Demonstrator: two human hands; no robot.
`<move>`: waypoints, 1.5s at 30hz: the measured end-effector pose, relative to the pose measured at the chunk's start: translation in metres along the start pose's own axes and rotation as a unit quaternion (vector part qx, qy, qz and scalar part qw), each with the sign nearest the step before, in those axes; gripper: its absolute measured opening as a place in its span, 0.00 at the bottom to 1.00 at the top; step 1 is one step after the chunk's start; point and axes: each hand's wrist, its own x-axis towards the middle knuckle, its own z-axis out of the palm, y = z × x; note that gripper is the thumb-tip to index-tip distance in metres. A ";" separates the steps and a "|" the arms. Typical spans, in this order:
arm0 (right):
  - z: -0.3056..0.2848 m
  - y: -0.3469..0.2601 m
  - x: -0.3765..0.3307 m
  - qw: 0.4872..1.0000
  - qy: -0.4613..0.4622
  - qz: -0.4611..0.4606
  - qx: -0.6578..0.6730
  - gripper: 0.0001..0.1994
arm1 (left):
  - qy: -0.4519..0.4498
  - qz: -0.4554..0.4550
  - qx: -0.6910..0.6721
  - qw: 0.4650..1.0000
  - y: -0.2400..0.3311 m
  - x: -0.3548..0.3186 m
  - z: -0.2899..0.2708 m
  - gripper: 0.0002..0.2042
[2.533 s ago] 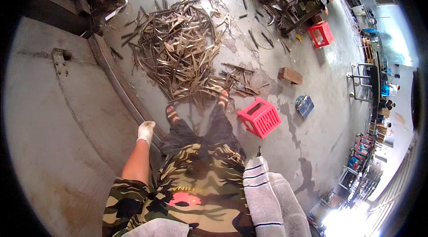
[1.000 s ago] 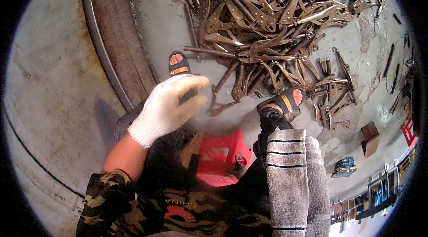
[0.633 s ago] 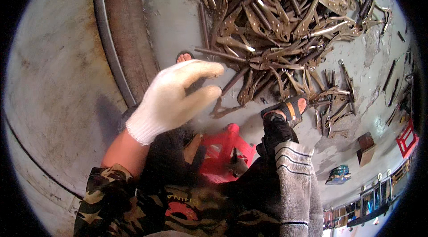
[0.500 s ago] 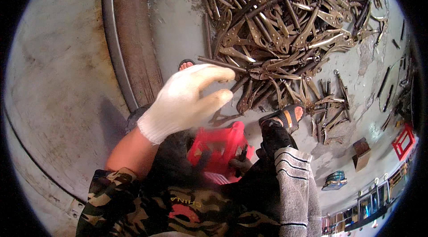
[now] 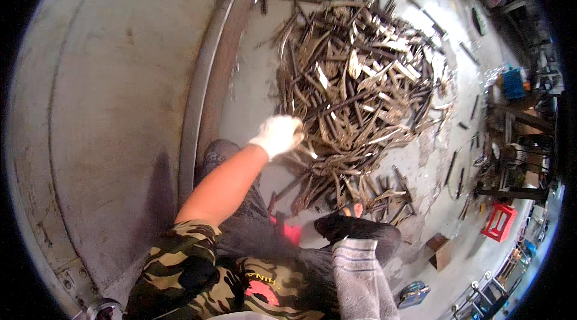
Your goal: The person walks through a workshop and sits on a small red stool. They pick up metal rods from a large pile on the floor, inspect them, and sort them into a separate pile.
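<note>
A white-gloved left hand (image 5: 278, 135), blurred, fingers partly curled; whether they grasp anything cannot be told. Just right, locking pliers (image 5: 360, 91) lie heaped, tangled; gripping one free handle should avoid snagging. Right hand unseen.

White glare on floor (image 5: 425, 18), blackened edges
</note>
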 end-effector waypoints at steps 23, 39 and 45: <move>-0.066 -0.146 -0.266 0.710 0.014 -0.436 0.553 0.14 | -0.051 0.099 0.025 0.993 0.018 -0.089 0.059 0.22; -0.046 -0.094 -0.273 0.668 -0.093 -0.372 0.638 0.11 | -0.064 0.039 -0.457 0.887 0.023 -0.114 0.155 0.11; -0.071 -0.121 -0.296 0.663 -0.069 -0.478 0.571 0.10 | 0.048 -0.010 -0.403 0.914 -0.031 -0.062 0.183 0.15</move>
